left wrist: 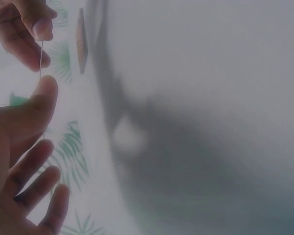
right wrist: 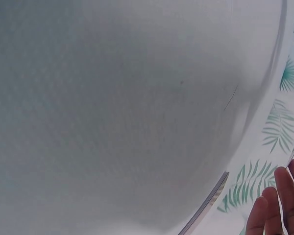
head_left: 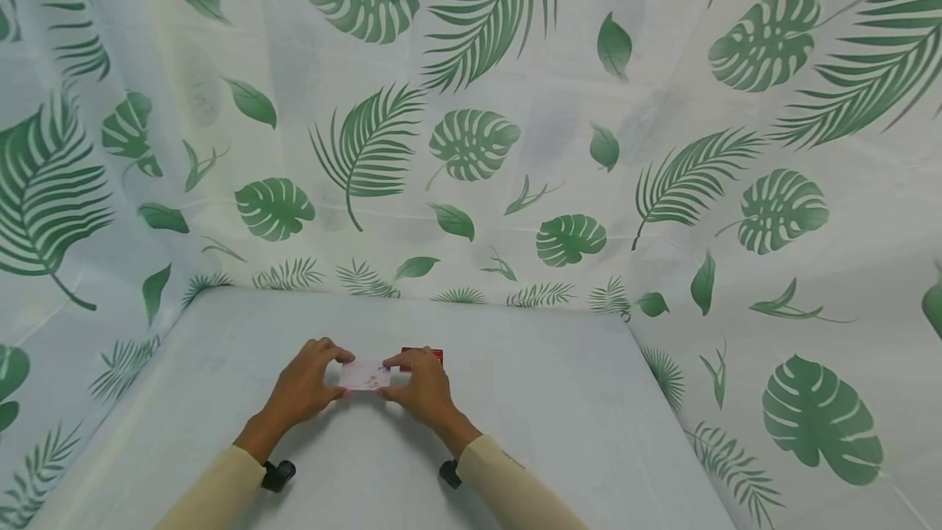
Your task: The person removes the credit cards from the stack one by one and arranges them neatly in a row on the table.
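Observation:
A thin pale card with pinkish-red markings is held up between both hands in the head view. My left hand pinches its left edge between thumb and a finger, and my right hand pinches the right edge the same way. Seen edge-on in the left wrist view, the card is a fine line above the table. Its lower end meets the left hand, whose other fingers spread apart. Just beyond the right hand lies a flat red item, partly hidden by that hand.
A white-covered table spreads beneath the hands. Leaf-printed sheeting hangs behind it and along both sides. The flat item lies on the table in the right wrist view. Dark wrist-worn devices show near both sleeves.

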The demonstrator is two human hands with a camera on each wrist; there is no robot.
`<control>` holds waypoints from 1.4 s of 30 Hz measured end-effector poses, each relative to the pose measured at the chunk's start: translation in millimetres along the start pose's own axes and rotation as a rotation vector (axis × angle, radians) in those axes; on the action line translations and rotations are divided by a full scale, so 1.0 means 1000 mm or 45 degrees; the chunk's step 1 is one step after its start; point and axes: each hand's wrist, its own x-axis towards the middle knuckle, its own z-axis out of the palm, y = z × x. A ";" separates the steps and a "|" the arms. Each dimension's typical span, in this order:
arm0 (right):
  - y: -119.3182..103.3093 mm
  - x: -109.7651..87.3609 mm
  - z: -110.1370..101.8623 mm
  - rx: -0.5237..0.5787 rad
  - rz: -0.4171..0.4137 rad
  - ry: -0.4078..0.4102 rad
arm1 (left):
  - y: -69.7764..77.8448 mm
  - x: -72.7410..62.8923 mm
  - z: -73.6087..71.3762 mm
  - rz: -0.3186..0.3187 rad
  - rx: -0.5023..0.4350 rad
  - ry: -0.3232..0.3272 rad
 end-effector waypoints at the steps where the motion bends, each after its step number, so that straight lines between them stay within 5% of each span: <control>1: -0.001 -0.001 0.000 0.003 0.004 -0.008 | -0.001 -0.001 -0.001 0.002 -0.003 0.001; 23: -0.017 -0.004 0.010 0.007 -0.026 -0.046 | -0.011 -0.019 -0.015 -0.008 -0.023 0.032; 42: -0.032 -0.006 0.023 -0.038 -0.034 -0.047 | -0.021 -0.026 -0.026 -0.080 -0.038 -0.024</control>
